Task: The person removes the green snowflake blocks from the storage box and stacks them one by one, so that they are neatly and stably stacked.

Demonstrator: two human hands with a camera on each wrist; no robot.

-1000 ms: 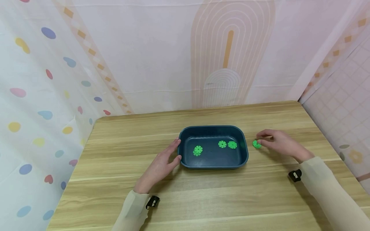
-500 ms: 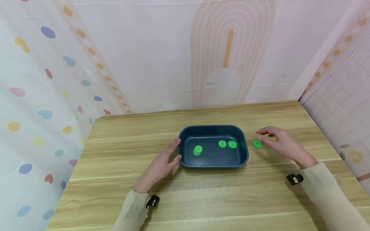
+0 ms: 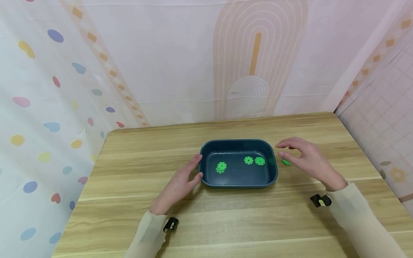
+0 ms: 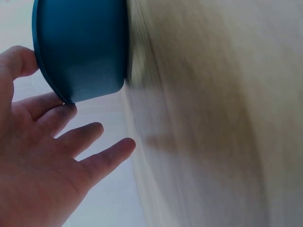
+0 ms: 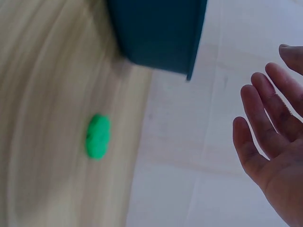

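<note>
A dark blue plastic bin [image 3: 238,186] holds several green notched discs; two overlap at its left, a single disc [image 3: 248,160] lies right of centre, and another disc or pair [image 3: 260,161] is beside it. My left hand [image 3: 176,186] touches the bin's left rim with thumb and fingertips, fingers extended, as the left wrist view shows at the bin wall [image 4: 83,52]. Just right of the bin, my right hand [image 3: 309,159] hovers with relaxed, spread fingers and nothing in them. Below it a green disc [image 5: 98,136] lies on the table, partly hidden by the thumb in the head view.
The wooden table [image 3: 145,157] extends around the bin on all sides. A patterned curtain [image 3: 174,64] hangs behind the table's back edge and along the left side. Each wrist carries a small black device.
My right hand has drawn off the green disc on the table, rising and shifting left toward the bin. That disc stays there. The left hand and the bin have not moved.
</note>
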